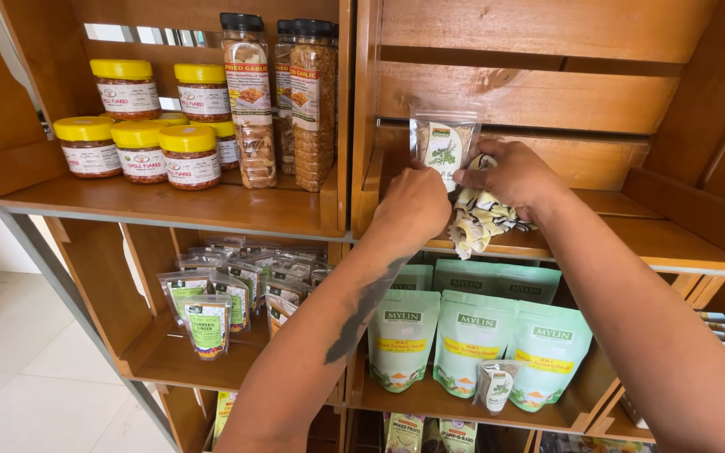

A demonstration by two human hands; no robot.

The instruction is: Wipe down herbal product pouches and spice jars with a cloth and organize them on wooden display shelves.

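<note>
My left hand and my right hand both reach into the upper right wooden shelf compartment. Between them stands a small clear packet of dried herbs with a white and green label, upright against the back boards. My left hand pinches its lower left corner. My right hand touches the packet's lower right edge and also clutches a crumpled yellow and white patterned cloth, which hangs over the shelf's front edge.
Yellow-lidded jars and tall black-capped spice bottles fill the upper left shelf. Below are small clear packets and green stand-up pouches, with one small packet leaning in front of them. White tiled floor lies at left.
</note>
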